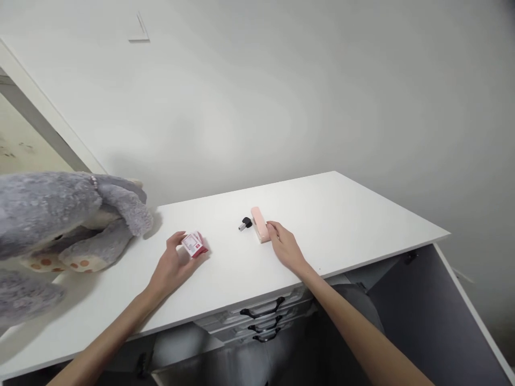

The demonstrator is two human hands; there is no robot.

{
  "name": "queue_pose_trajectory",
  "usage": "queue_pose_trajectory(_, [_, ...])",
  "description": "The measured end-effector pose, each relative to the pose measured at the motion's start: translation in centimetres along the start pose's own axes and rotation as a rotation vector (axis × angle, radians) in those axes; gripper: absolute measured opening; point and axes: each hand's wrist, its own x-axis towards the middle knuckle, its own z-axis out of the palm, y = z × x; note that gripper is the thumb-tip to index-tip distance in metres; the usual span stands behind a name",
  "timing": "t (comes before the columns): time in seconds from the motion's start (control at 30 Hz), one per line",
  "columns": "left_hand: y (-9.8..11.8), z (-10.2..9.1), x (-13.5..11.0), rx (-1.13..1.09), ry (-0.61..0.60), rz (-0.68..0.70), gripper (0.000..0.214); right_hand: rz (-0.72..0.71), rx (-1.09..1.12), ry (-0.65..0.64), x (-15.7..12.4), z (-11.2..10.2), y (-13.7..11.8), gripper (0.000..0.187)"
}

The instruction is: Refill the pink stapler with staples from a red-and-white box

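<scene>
On the white worktop [341, 214], near its middle, the pink stapler [259, 224] lies with its long axis running near to far, far end leaning slightly left; its near end touches the fingertips of the right hand [285, 247], just near and right of it, fingers loosely curled, grip impossible to tell. Well to the left, the left hand [173, 268] pinches a small red-and-white box [194, 244], tilted. A small black object [244, 223] sits just left of the stapler.
</scene>
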Motion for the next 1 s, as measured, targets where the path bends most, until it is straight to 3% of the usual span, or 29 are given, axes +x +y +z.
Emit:
queue_pose_trajectory(0.13, [-1.9,-3.0,-1.3,0.009,-0.002,-0.125,0.082,-0.01,0.0,0.001,0.0,0.2,0.3,0.055])
queue_pose_trajectory(0.27, [-2.8,-4.3,-1.8,-0.005,-0.019,-0.219,0.088,-0.018,-0.012,-0.003,-0.1,0.2,0.7,0.056])
queue_pose_trajectory(0.37, [-3.2,-4.1,-1.7,0.013,-0.014,-0.237,0.088,-0.024,-0.014,-0.007,-0.2,0.2,0.7,0.056])
queue_pose_trajectory(0.6, [-4.4,-3.0,-1.7,0.058,-0.036,-0.081,0.075,-0.022,-0.007,-0.004,-0.2,0.2,0.6,0.054])
queue_pose_trajectory(1.0, [-6.6,-3.8,-3.9,-0.016,-0.056,-0.06,0.072,-0.015,-0.001,-0.002,-0.3,0.2,0.6,0.054])
